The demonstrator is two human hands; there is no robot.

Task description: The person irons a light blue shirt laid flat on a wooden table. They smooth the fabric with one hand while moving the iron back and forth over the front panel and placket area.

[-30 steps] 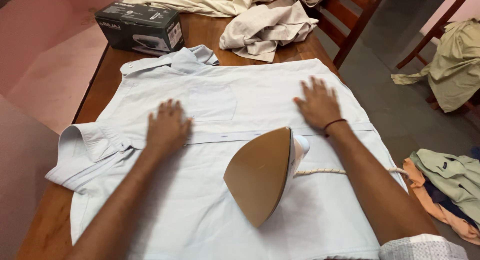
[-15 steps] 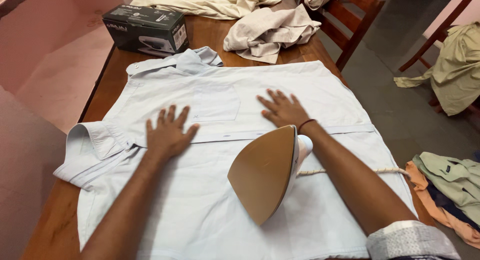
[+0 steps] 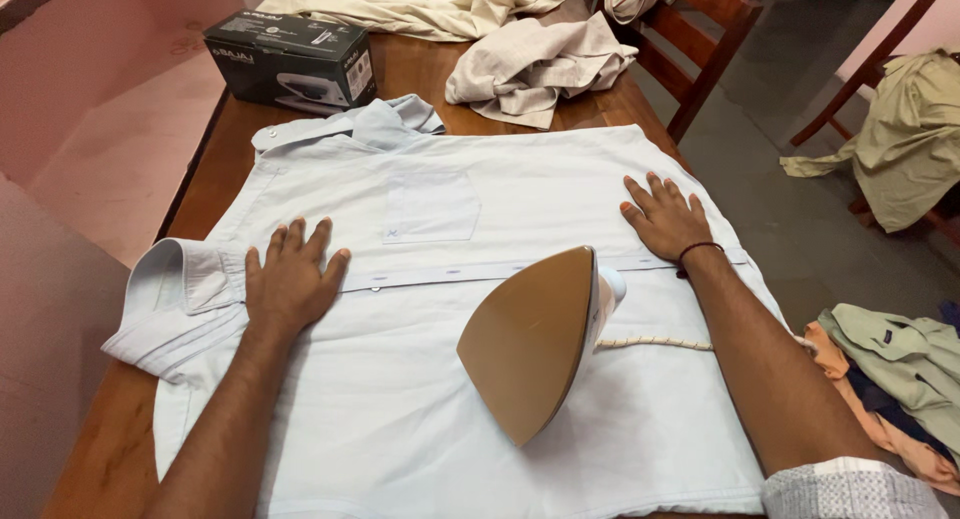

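Note:
A pale blue shirt (image 3: 500, 199) lies spread flat, front up, on a wooden table (image 3: 215, 174), with its collar toward the far left and a chest pocket near the middle. My left hand (image 3: 292, 277) presses flat on the button strip near the left sleeve cuff, fingers apart. My right hand (image 3: 662, 217) rests flat on the shirt at the right, fingers spread, a dark band on the wrist. An electric iron (image 3: 540, 339) stands on its heel between my arms, its bronze soleplate facing me. Its woven cord (image 3: 655, 344) runs under my right forearm.
A dark cardboard box (image 3: 290, 61) sits at the table's far left. Crumpled beige clothes (image 3: 530, 64) lie at the far end. A wooden chair (image 3: 715, 49) stands beside the table on the right. More clothes lie on the floor (image 3: 890, 379) and hang on another chair (image 3: 905, 139).
Both hands slid outward over the shirt: the left toward the sleeve cuff, the right toward the shirt's right edge. The iron stayed upright in place.

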